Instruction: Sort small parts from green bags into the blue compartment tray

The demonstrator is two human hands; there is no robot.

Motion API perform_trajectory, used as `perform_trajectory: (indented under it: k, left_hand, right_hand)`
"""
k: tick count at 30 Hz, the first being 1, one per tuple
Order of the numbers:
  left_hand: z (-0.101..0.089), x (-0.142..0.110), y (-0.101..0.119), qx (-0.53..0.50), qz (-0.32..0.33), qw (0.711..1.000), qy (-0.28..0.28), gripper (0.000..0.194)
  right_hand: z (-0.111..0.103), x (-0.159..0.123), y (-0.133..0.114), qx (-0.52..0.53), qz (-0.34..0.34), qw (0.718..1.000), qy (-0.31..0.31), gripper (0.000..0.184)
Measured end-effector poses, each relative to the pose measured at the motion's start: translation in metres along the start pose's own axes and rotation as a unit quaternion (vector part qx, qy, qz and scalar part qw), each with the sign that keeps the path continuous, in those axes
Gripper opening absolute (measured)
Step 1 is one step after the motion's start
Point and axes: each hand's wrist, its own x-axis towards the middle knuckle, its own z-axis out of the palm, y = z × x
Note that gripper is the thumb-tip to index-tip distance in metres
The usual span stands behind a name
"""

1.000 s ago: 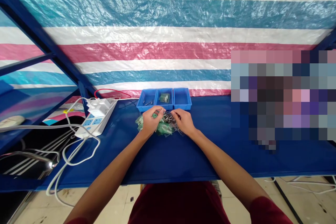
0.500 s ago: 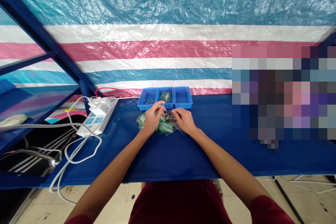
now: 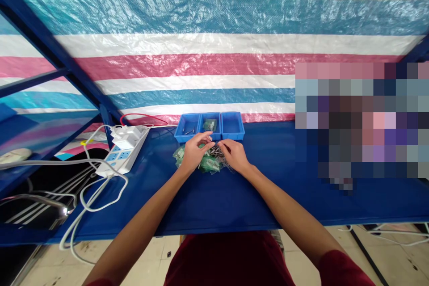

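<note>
My left hand (image 3: 195,153) is over the left side of a pile of small metal pieces (image 3: 216,151). Its thumb and fingers are apart, curved toward the pile. On the pile's right side, my right hand (image 3: 236,153) has its thumb and fingers pinched together; whatever lies between the tips is too small to make out. Green-tinted plastic bags (image 3: 210,164) lie around and beneath the metal pieces. Just behind are three joined blue bins: the left bin (image 3: 181,132) has a few thin metal pieces, the middle bin (image 3: 217,135) a green bag, and the right bin (image 3: 233,127) shows nothing inside.
A white power strip (image 3: 115,166) with plugged-in adapters and looping white cables (image 3: 100,208) lies on the left of the blue table (image 3: 214,208). A striped plastic sheet (image 3: 201,65) hangs behind. A blurred-out area covers the right side.
The left thumb has spread from the index finger and reaches further right over the metal pieces. My right fingertips have shifted slightly left. The bins and bags stay put.
</note>
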Motion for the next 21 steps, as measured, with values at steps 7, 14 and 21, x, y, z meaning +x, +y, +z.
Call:
perform_trajectory:
  k: [7,14,21]
  left_hand:
    - [-0.001,0.000,0.000,0.006,-0.009,0.999,0.030,0.028]
    - [-0.001,-0.001,0.008,0.018,-0.020,0.999,0.024,0.020]
    - [-0.002,0.000,0.011,0.051,0.000,0.999,0.012,0.024]
  right_hand:
    - [0.000,-0.001,0.000,0.002,-0.006,1.000,0.002,0.031]
    - [0.000,0.000,0.001,0.005,-0.007,1.000,0.000,0.032]
    - [0.001,0.000,0.002,0.003,-0.008,1.000,-0.001,0.031]
